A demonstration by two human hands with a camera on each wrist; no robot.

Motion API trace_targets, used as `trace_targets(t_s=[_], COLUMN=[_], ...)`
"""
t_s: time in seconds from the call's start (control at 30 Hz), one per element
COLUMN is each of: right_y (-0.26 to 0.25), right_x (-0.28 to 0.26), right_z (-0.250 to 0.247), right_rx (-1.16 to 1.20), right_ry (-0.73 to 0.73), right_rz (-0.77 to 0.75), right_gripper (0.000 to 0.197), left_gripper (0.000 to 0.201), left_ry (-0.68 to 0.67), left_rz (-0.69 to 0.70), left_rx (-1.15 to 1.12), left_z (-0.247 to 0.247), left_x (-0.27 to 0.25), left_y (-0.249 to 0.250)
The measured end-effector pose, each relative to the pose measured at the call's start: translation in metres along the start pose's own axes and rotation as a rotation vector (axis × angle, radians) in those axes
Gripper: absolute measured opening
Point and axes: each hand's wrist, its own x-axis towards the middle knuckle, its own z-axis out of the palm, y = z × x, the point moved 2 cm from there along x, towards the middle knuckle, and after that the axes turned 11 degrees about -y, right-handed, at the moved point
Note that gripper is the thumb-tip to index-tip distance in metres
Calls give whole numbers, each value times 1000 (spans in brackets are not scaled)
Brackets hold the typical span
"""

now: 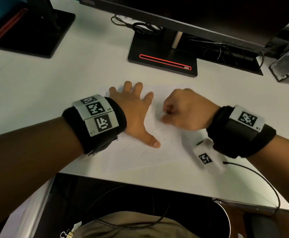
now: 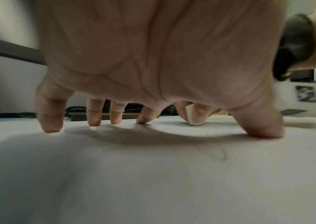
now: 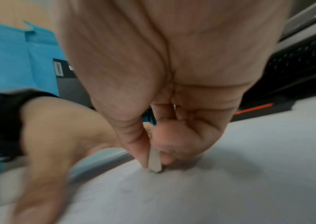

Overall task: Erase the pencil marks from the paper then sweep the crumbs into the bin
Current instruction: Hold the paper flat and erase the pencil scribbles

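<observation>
A white sheet of paper (image 1: 166, 152) lies on the white desk with faint pencil scribbles (image 1: 145, 152) near its front. My left hand (image 1: 135, 110) presses flat on the paper, fingers spread, thumb (image 1: 153, 141) pointing right. In the left wrist view its fingertips (image 2: 50, 125) touch the sheet. To the right, my right hand (image 1: 183, 110) pinches a small white eraser (image 3: 155, 161) between thumb and fingers, its tip on the paper. The eraser (image 2: 191, 116) also shows past my left palm. Tiny dark crumbs (image 1: 164, 139) lie beside the left thumb.
A black monitor stand (image 1: 164, 55) with a red slot sits behind the paper, another stand (image 1: 28, 31) at the far left. Cables (image 1: 140, 26) and a dark box (image 1: 287, 64) lie at the back right. The desk's front edge (image 1: 140, 182) is close below the paper.
</observation>
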Motion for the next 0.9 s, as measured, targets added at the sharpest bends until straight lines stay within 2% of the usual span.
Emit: trace_targets(t_s=[0.1,0.23,0.4,0.53,0.67,0.8,0.9], right_y=[7,-9,6,-10,4,-13,-4], right_x=[4,-3,5,-1,8,4,11], right_z=[-6,7,-8,4,-9,3,-7], right_rx=[-3,-24,-35,-49,-53,-92,-68], right_ry=[47,-56,43,-57,33,-35,-14], right_rz=[36,-56,25,-64,-1,-90,-26], right_gripper=[31,30,32,30,30,33,35], left_gripper=[149,150,149,149,149,150,150], left_ry=[-2,-5,-14,-7,-15,-7,-10], left_rz=[-4,2,-4,4,-3,7,4], left_rx=[0,-6,-5,-1,1,-1,1], left_z=[-1,1,-1,1,0,1,1], left_x=[0,1,1,1,1,1,1], left_y=[-1,0,0,0,0,-1,0])
